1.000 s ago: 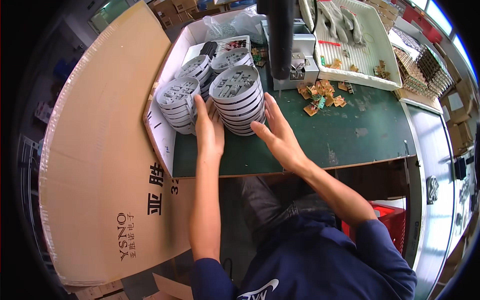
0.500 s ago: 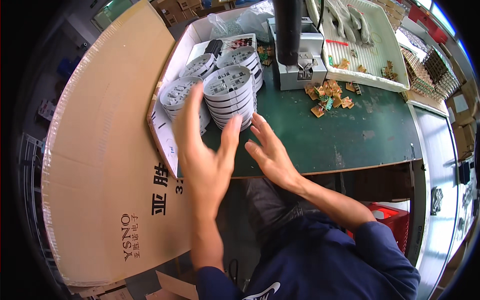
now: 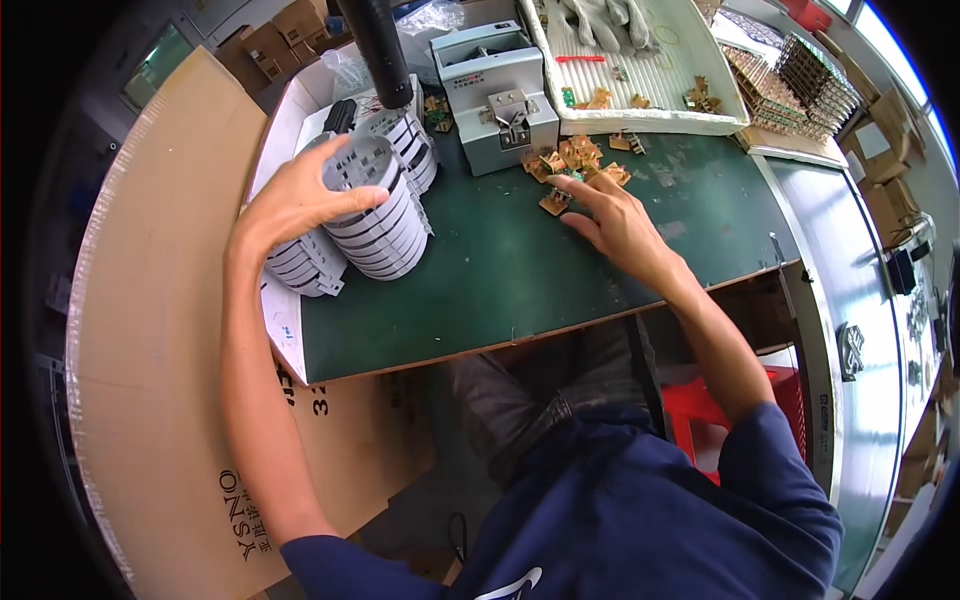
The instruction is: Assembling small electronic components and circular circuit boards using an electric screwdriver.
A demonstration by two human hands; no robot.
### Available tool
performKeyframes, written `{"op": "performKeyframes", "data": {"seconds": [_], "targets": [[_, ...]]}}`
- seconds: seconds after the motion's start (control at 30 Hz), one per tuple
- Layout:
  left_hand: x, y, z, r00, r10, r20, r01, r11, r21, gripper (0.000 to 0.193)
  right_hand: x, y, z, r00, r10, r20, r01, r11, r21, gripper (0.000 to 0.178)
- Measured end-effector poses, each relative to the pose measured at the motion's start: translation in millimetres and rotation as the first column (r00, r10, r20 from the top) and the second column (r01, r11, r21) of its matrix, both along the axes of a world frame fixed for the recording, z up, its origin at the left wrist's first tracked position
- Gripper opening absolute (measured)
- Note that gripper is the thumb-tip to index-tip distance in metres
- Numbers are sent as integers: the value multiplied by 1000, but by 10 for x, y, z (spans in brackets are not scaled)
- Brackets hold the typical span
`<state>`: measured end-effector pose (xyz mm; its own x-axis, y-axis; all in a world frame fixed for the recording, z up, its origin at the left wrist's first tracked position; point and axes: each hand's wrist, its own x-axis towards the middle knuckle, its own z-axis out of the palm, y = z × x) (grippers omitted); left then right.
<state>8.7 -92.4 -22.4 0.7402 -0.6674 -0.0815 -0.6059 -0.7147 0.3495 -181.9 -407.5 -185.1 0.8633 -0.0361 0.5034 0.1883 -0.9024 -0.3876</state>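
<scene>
Stacked round light-grey plastic housings (image 3: 383, 232) stand on the green tabletop at the left. Over the top of this stack my left hand (image 3: 295, 200) is curved, thumb and fingers apart, with no clear grip on a housing. Part of the stack's upper rim is hidden behind it. My right hand (image 3: 615, 222) reaches to the near edge of a pile of small tan circuit boards (image 3: 578, 158). Its index finger stretches onto the boards and its thumb stands apart. No board can be seen held in it.
Behind the boards stands a grey bench machine (image 3: 500, 110). A black post (image 3: 378, 50) rises beside it. A white ribbed tray (image 3: 650, 122) with gloves and some boards lies at the back right. Large cardboard (image 3: 160, 300) flanks the table's left side.
My right hand has moved away from the housings to the board pile. My left hand has shifted over the stack's top. The view has swung, so the table sits further left.
</scene>
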Motion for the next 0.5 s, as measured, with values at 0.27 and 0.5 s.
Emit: {"op": "performKeyframes", "data": {"seconds": [0.27, 0.5], "targets": [[-1113, 288, 59, 991, -126, 48, 133, 856, -499, 100, 119, -34, -93, 994, 2, -109, -9, 998, -62, 34], [-1434, -408, -1178, 984, -154, -86, 126, 954, -271, 109, -90, -42, 33, 1000, -1, -12, 3, 992, 123, 35]]}}
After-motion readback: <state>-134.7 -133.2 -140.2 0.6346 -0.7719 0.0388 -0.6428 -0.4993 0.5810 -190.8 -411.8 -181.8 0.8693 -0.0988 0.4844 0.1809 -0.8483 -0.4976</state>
